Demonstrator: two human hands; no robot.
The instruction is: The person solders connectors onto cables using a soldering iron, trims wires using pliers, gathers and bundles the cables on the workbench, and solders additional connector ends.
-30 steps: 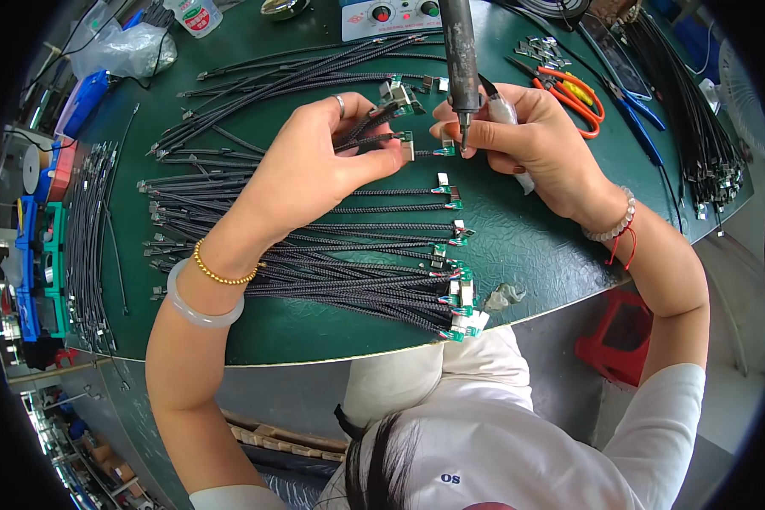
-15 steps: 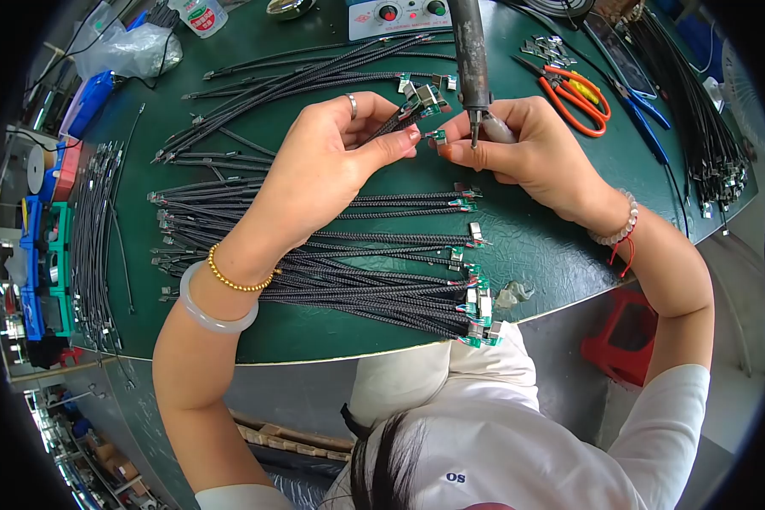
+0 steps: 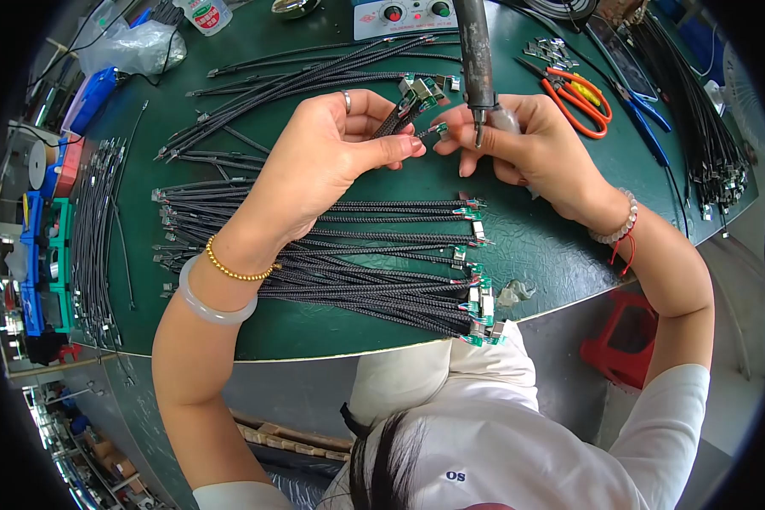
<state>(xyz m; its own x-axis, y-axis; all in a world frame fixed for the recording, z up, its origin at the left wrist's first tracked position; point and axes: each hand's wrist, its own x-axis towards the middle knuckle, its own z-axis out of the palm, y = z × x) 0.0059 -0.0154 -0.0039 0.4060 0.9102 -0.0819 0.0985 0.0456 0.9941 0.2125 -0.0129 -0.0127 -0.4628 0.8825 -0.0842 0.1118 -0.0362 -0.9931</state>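
My left hand (image 3: 336,149) is closed around several black braided cables; their green boards and metal connectors (image 3: 422,92) stick out above the fingers. One cable end with a small green board (image 3: 440,129) points right, beside my right fingertips. My right hand (image 3: 518,144) is closed around a whitish, translucent-wrapped object (image 3: 507,120), partly hidden by the fingers. A dark soldering iron (image 3: 476,64) hangs down in front of that hand, its tip near the thumb. Below lie rows of braided cables (image 3: 374,297) with green boards at their right ends.
Behind is a soldering station (image 3: 404,19). Orange-handled pliers (image 3: 580,106), blue-handled pliers (image 3: 642,115) and small metal parts (image 3: 550,53) lie at the right back, near a black cable bundle (image 3: 697,127). More thin cables (image 3: 98,246) lie left. A red stool (image 3: 625,340) stands below the table.
My left hand has shifted slightly right with its cables, turning the connector cluster. My right fingers have spread a little from the single cable end. The view has shifted slightly.
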